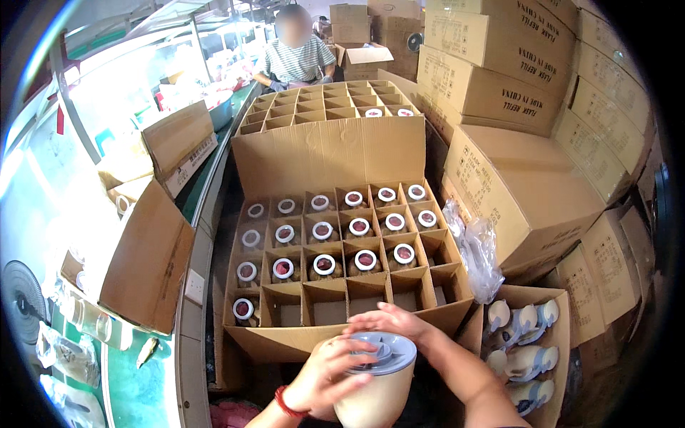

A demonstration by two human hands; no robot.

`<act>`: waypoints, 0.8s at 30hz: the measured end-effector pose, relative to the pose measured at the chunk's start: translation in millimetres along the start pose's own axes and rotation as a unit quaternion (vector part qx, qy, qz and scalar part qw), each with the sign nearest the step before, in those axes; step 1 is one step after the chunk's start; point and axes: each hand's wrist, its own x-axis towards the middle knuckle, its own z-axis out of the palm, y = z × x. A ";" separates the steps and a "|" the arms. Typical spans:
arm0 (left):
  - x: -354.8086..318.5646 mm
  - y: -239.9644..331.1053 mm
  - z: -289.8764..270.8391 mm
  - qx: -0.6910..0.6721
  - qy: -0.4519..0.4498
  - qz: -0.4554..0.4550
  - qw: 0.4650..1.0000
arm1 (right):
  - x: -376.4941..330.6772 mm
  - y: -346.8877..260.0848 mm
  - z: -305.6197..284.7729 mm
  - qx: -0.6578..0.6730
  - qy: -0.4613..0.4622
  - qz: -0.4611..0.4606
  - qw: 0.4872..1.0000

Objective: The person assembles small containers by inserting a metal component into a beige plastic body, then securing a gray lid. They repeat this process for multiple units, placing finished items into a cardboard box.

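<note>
Left hand point(330, 369) spread over the grey lid point(401, 351) of a cream container point(385, 398), right hand point(401, 325) loosely extended behind it, likely to steady it. The container is just outside the near edge of a divided carton point(285, 341), right of middle. Cardboard dividers point(325, 291) seemingly keep white-rimmed flasks point(324, 265) apart; a raised flap point(328, 153) obstructs the far edge.
</note>
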 end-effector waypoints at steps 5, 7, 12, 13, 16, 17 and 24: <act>8.4 26.7 24.3 0.170 0.007 0.027 0.985 | 25.7 21.9 -0.7 0.072 -0.127 0.001 0.989; 3.1 -4.9 10.0 0.080 -0.020 0.086 0.993 | 7.0 26.6 -13.0 -0.010 -0.085 -0.059 0.995; -30.8 -103.5 -4.6 -0.417 -0.076 0.066 0.903 | -49.7 2.9 67.7 -0.377 0.171 -0.031 0.910; -22.4 -99.0 -7.1 -0.406 -0.089 0.064 0.907 | -52.6 0.6 66.3 -0.382 0.170 -0.040 0.908; -15.7 -63.9 -14.1 -0.297 -0.082 0.024 0.951 | -51.0 -8.7 49.7 -0.337 0.137 -0.023 0.931; -11.4 -45.6 -12.4 -0.222 -0.062 0.003 0.973 | -42.1 -5.9 30.5 -0.198 0.126 -0.031 0.971; 17.6 43.1 37.2 0.255 0.034 0.010 0.966 | 41.3 26.5 -9.0 0.078 -0.153 0.025 0.985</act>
